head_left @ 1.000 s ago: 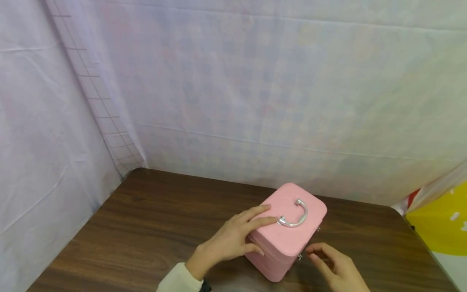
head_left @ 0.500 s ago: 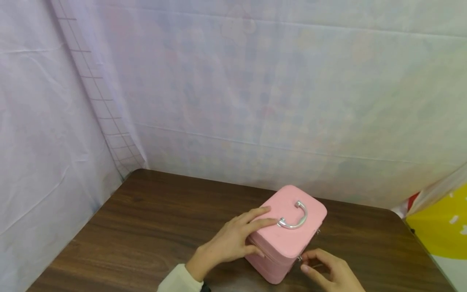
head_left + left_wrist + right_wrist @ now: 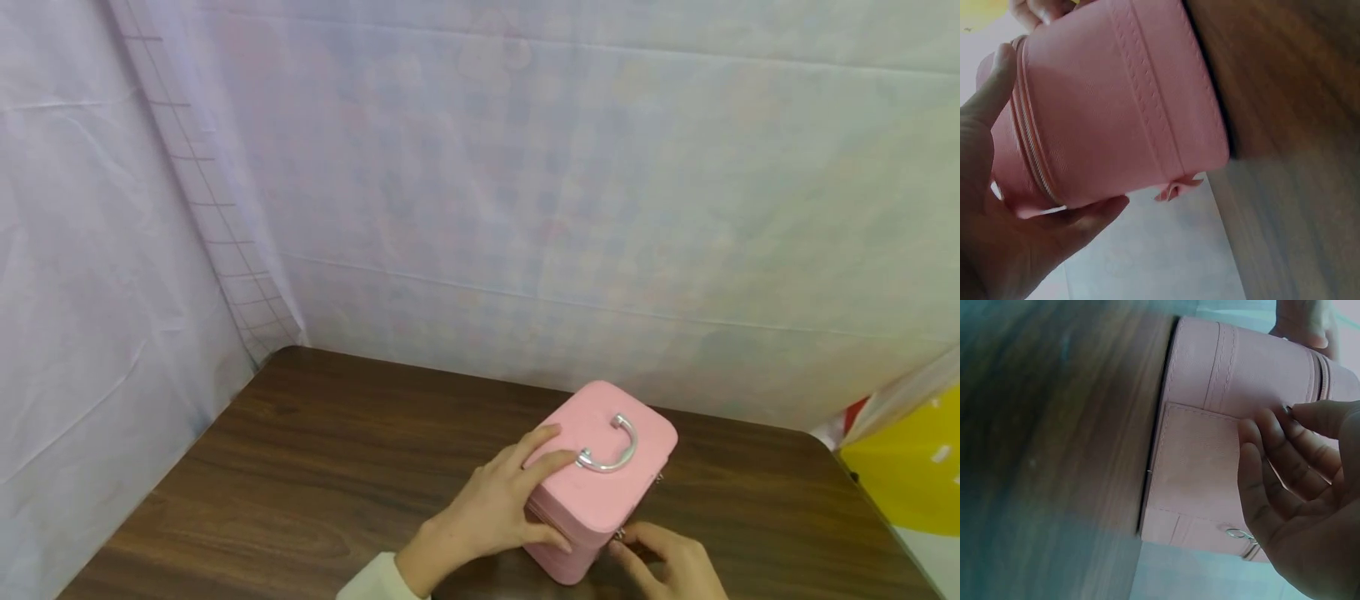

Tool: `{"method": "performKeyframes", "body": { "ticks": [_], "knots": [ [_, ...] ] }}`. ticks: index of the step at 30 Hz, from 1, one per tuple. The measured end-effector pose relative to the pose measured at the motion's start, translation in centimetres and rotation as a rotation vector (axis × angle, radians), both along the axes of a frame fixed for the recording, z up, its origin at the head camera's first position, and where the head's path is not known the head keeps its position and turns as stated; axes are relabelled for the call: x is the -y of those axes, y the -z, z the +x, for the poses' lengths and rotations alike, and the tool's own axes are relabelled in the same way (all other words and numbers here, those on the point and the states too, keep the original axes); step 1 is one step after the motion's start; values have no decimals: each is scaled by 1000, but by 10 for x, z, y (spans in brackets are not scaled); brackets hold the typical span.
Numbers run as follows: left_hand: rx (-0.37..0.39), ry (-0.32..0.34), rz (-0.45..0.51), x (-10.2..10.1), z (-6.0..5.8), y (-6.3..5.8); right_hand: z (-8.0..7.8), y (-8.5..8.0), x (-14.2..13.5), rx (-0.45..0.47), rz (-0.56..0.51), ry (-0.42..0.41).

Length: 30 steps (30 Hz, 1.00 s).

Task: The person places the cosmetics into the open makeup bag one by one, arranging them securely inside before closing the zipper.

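A pink cosmetic case (image 3: 600, 500) with a curved silver handle (image 3: 626, 446) on its lid stands upright on the table. A zipper (image 3: 1030, 131) runs round it below the lid, and the lid lies down. My left hand (image 3: 491, 508) grips the near left end, with fingers on the lid by the handle and the thumb against the side wall. At the near right corner my right hand (image 3: 667, 558) pinches a small metal zipper pull (image 3: 1288, 410) between thumb and forefinger. A second zipper pull (image 3: 1239, 534) hangs farther along the same side, untouched.
The dark wood table (image 3: 315, 467) extends widely left of the case. A pale patterned curtain (image 3: 480, 208) hangs right behind its back edge, another along the left. Something yellow (image 3: 915, 467) shows past the right edge.
My right hand has moved left to the case's corner, and its thumb and forefinger have closed on the zipper pull. My left hand keeps its place on the case, which appears slightly farther right.
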<state>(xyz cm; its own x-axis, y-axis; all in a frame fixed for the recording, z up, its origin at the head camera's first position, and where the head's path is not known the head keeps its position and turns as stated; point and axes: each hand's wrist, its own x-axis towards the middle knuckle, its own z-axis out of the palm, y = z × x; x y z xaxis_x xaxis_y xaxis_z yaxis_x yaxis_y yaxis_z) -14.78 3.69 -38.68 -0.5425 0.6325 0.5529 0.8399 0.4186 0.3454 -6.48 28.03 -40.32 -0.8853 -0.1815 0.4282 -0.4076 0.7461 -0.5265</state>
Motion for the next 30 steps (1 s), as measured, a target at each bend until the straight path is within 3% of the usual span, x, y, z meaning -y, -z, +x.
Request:
{"method": "performKeyframes", "body": {
  "ticks": [6, 10, 16, 24, 30],
  "knots": [
    [-76, -63, 21, -4, 1, 3, -2, 1, -6, -79, 10, -117],
    [-115, -97, -25, -4, -1, 5, -3, 1, -9, -158, 28, -211],
    [-129, -121, -66, -3, -1, 6, -5, 3, -11, -180, 32, -250],
    [-158, -125, -43, -3, -1, 8, -3, 0, -13, 110, -127, -253],
    [-155, -133, -47, -5, 0, 8, -2, -4, -14, 213, -201, -249]
  ]
}}
